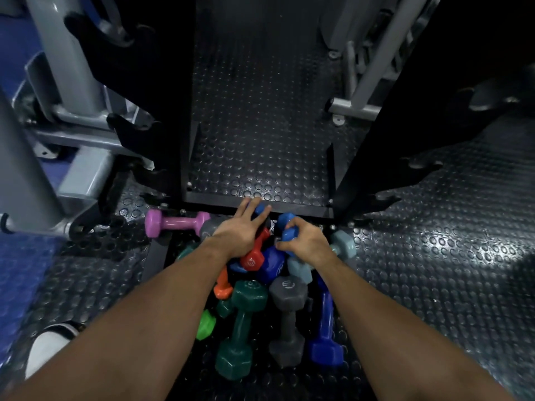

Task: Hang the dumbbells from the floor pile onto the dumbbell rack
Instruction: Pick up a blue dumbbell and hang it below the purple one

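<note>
Both hands work the far end of the floor pile: my right hand (pixel 304 244) grips a blue dumbbell (pixel 286 230) by its narrow handle, my left hand (pixel 241 231) spread over another; likely rigid, dense, slick-coated.

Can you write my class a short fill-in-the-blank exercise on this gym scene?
1. The right hand grips a ____ dumbbell.
2. The pink dumbbell lies to the ____ of the pile.
3. The left hand has its fingers ____.
4. The rack is coloured ____.

Answers: blue; left; spread; black
</note>
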